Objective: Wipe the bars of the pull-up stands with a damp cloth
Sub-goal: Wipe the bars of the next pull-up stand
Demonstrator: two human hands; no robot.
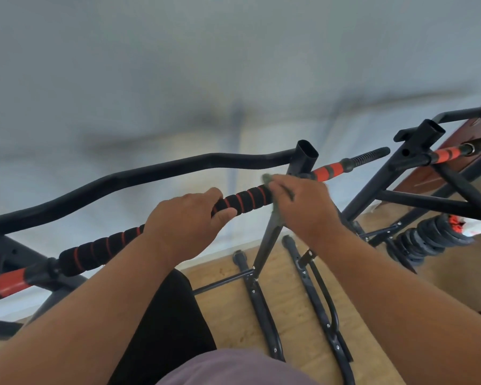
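A black pull-up stand's padded bar (245, 200), black foam with red rings, runs from lower left to upper right across the view. My left hand (185, 222) grips this bar near its middle, fingers curled over the foam. Just to its right, my right hand (303, 205) holds a grey-green cloth (268, 179) wrapped against the bar beside the upright post (306, 157). Most of the cloth is hidden under the hand. Behind the padded bar lies a curved black bar (139, 175). A second stand (417, 157) is at the right.
Black base legs (257, 295) of the stands spread over the wooden floor below. A stack of black weight plates (425, 240) lies at the right. A pale wall fills the background, and a reddish-brown door or panel (461, 151) is at far right.
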